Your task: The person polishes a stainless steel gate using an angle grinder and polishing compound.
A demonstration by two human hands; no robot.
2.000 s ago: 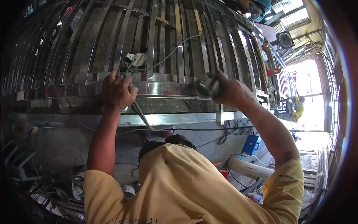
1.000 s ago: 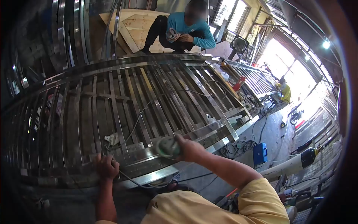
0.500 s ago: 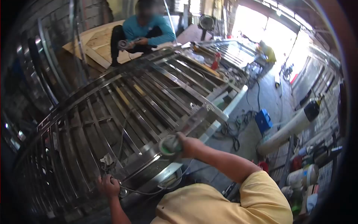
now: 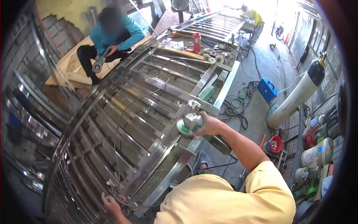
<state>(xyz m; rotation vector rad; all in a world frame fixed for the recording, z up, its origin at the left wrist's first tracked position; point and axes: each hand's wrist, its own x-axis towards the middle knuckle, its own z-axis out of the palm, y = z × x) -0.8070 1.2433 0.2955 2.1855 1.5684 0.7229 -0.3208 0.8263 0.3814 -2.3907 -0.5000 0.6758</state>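
My right hand [image 4: 209,125] grips an angle grinder [image 4: 192,119] by its head end. Its green disc [image 4: 183,128] faces the near edge of a large shiny metal frame [image 4: 143,168] made of many parallel bars. The grinder's body reaches back under my wrist. Toward the bottom, my left hand [image 4: 110,204] has its fingers apart at the frame's near corner, beside a thin cable. That cable [image 4: 118,156] runs across the bars.
Across the frame a person in a blue top [image 4: 130,33] sits holding a grinder [image 4: 98,64]. Several loose discs [image 4: 220,58] and a red bottle [image 4: 196,43] lie beyond. On the floor right are coiled cables [image 4: 238,112], a blue case [image 4: 267,89] and a gas cylinder [image 4: 294,99].
My view has shifted. My right hand has moved the grinder farther along the frame, up and right in view. My left hand's fingers have spread. The seated person's grinder is lower.
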